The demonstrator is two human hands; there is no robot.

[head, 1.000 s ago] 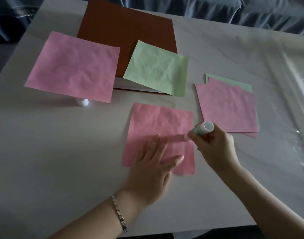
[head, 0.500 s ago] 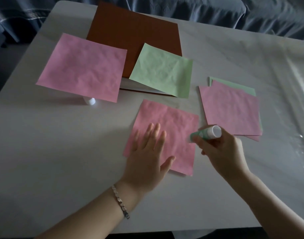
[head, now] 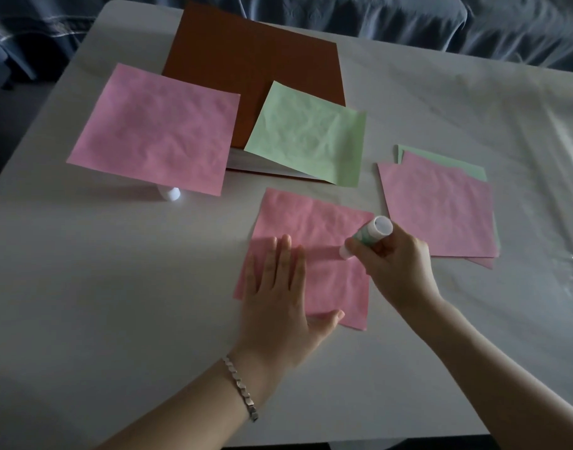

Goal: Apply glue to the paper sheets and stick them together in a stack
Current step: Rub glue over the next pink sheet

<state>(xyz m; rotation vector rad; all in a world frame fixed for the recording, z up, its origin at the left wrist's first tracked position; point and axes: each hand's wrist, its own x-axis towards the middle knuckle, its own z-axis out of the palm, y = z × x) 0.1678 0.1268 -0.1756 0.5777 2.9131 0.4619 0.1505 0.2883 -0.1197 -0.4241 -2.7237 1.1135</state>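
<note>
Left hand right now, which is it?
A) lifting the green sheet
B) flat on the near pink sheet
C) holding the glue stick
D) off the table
B: the left hand lies palm down with straight fingers on the pink sheet, pinning it, while the right hand holds the glue stick with its tip on that sheet.

Single view: your head-worn wide-angle camera faces forward and steeply down onto the tabletop from its near edge. Close range: your left hand and right hand sit lower centre of frame. Blue fabric runs along the top edge.
</note>
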